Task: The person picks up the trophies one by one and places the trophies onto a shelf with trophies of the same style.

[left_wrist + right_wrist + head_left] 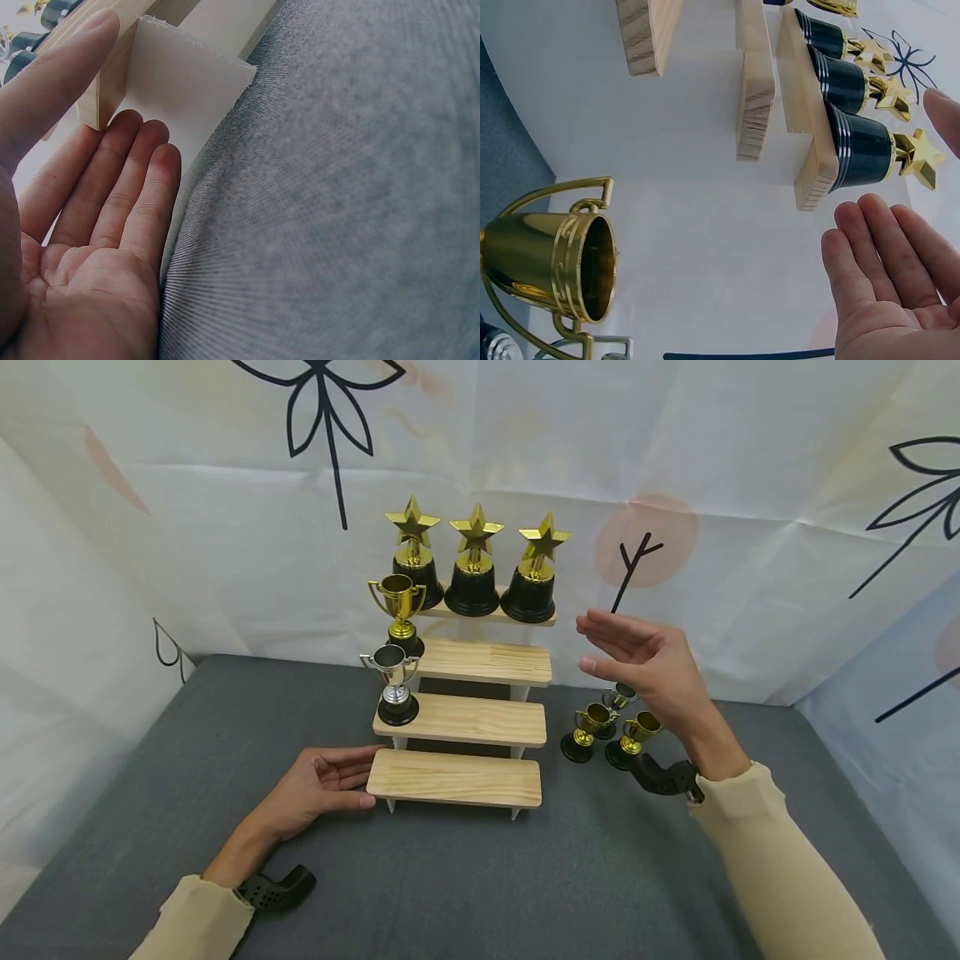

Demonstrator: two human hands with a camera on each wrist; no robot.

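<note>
A stepped wooden display stand point(457, 777) has its lowest board nearest me. My left hand point(315, 789) is at the left end of that board, fingers extended beside the white support point(184, 75); whether they touch it is hard to tell. Three gold star trophies point(472, 585) with black bases line the top board. A gold cup trophy point(401, 597) stands at the left of the board below, and a silver cup trophy point(395, 681) one board lower. My right hand point(652, 664) hovers right of the top board, fingers extended, holding nothing.
On the grey table point(300, 710), two gold cup trophies point(592, 720) and a silver cup trophy point(618, 695) stand right of the stand, the silver one partly behind my right hand. A white printed cloth point(525, 427) hangs behind.
</note>
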